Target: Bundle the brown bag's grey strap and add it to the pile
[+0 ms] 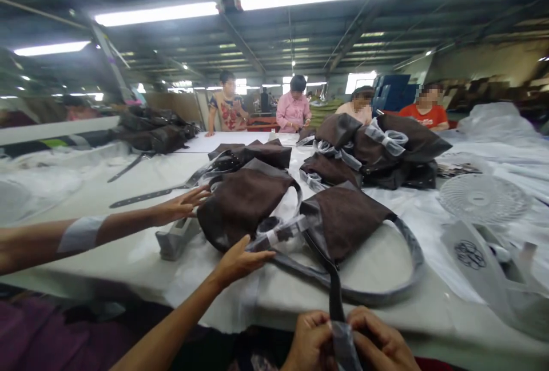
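At the bottom centre, my left hand (309,339) pinches the left edge of a dark strap end (335,294), where clear plastic wrap (344,343) covers it. My right hand (380,339) holds the wrap's other edge, its fingers curled. The strap runs up to a brown bag (348,216) with dark leather trim lying on the table. A wrapped strap loop (412,268) curves round the bag's right side. Left of it lies another brown bag (244,202), with a co-worker's two open hands beside it, one near a buckled strap (281,234).
More brown bags (343,136) are piled behind, and dark bags (150,131) at the left. On the right stand a grey fan (484,196) and white plastic sheeting (493,131). Several people are across the white table (146,185). A grey block (174,239) sits near the co-worker's hands.
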The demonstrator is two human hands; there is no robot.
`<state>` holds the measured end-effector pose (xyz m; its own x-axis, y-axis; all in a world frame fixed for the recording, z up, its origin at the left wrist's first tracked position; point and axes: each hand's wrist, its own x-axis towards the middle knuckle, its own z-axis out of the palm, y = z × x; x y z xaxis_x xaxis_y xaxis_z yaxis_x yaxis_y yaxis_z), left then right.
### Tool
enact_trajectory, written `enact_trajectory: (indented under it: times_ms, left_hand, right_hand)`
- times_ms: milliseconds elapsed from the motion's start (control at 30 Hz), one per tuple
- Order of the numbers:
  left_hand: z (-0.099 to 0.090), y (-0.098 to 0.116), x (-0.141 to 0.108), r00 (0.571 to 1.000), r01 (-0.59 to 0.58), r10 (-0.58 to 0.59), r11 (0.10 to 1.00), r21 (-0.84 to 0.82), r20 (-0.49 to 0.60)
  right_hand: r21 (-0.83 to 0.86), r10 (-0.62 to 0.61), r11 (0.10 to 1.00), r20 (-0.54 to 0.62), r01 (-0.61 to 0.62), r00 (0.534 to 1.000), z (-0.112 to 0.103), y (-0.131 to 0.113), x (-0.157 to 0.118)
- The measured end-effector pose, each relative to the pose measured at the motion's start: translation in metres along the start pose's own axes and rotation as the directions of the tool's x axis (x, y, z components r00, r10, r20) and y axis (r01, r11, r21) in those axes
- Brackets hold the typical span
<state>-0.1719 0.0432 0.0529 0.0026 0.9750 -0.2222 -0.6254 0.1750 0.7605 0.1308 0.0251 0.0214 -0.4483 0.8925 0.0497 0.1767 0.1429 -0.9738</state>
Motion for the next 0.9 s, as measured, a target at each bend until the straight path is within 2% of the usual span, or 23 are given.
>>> enact_trajectory:
  times_ms: [67, 100, 133, 167, 200, 267, 300, 333, 367, 433, 467, 533, 600, 700, 800, 900]
  left_hand:
    - [-0.022, 0.04, -0.003, 0.987, 0.156, -0.154, 0.987, 0.045, -0.045]
    - [-0.027, 0.051, -0.009, 0.976, 0.209, -0.205, 0.976, 0.057, -0.077]
    - [-0.027, 0.053, -0.016, 0.969, 0.233, -0.218, 0.962, 0.14, -0.113]
    - [-0.023, 0.048, -0.023, 0.971, 0.226, -0.19, 0.929, 0.292, -0.146]
    - [-0.013, 0.036, -0.031, 0.978, 0.195, -0.137, 0.858, 0.475, -0.154]
    - [0.015, -0.008, -0.039, 0.992, 0.125, -0.062, 0.644, 0.755, -0.111]
    - [0.031, -0.035, -0.04, 0.996, 0.091, -0.047, 0.558, 0.825, -0.079]
    - [0.046, -0.064, -0.038, 0.998, 0.067, -0.045, 0.562, 0.825, -0.05]
    - [0.059, -0.092, -0.034, 0.998, 0.058, -0.054, 0.673, 0.738, -0.03]
    - [0.075, -0.139, -0.022, 0.999, 0.034, -0.029, 0.903, 0.428, -0.02]
    - [0.078, -0.155, -0.016, 0.999, 0.021, -0.015, 0.976, 0.218, -0.028]
    - [0.079, -0.172, -0.008, 0.999, 0.007, -0.01, 0.997, -0.08, -0.035]
    - [0.078, -0.172, -0.005, 1.0, 0.017, -0.019, 0.987, -0.162, -0.009]
    - [0.08, -0.157, -0.01, 0.998, 0.068, -0.067, 0.981, -0.181, 0.013]
    - [0.081, -0.145, -0.017, 0.992, 0.12, -0.114, 0.981, -0.156, 0.047]
    - [0.075, -0.143, -0.022, 0.981, 0.165, -0.156, 0.983, -0.079, 0.116]
  right_hand:
    - [-0.093, 0.018, 0.995, -0.061, -0.024, 0.998, -0.001, 0.003, 0.005]
    - [-0.128, 0.042, 0.99, -0.086, -0.053, 0.995, -0.001, 0.005, 0.007]
    - [-0.159, 0.059, 0.984, -0.104, -0.075, 0.993, -0.001, 0.008, 0.009]
    - [-0.188, 0.066, 0.979, -0.112, -0.086, 0.992, -0.001, 0.011, 0.011]
    - [-0.212, 0.059, 0.974, -0.116, -0.083, 0.991, -0.002, 0.013, 0.012]
    - [-0.233, 0.043, 0.97, -0.125, -0.072, 0.991, -0.001, 0.016, 0.013]
    - [-0.219, 0.049, 0.973, -0.135, -0.078, 0.99, -0.001, 0.016, 0.013]
    - [-0.191, 0.064, 0.977, -0.139, -0.091, 0.988, 0.0, 0.015, 0.012]
    - [-0.153, 0.082, 0.983, -0.145, -0.104, 0.986, 0.001, 0.014, 0.011]
    - [-0.094, 0.096, 0.989, -0.161, -0.112, 0.982, 0.004, 0.012, 0.01]
    - [-0.089, 0.088, 0.99, -0.177, -0.105, 0.98, 0.006, 0.01, 0.009]
    - [-0.115, 0.062, 0.989, -0.22, -0.089, 0.974, 0.009, 0.007, 0.009]
    - [-0.142, 0.048, 0.986, -0.252, -0.086, 0.967, 0.011, 0.002, 0.01]
    - [-0.148, 0.041, 0.985, -0.274, -0.084, 0.961, 0.011, -0.007, 0.012]
    - [-0.12, 0.056, 0.989, -0.259, -0.09, 0.964, 0.009, -0.012, 0.013]
    - [-0.014, 0.106, 0.994, -0.233, -0.112, 0.967, 0.006, -0.01, 0.013]
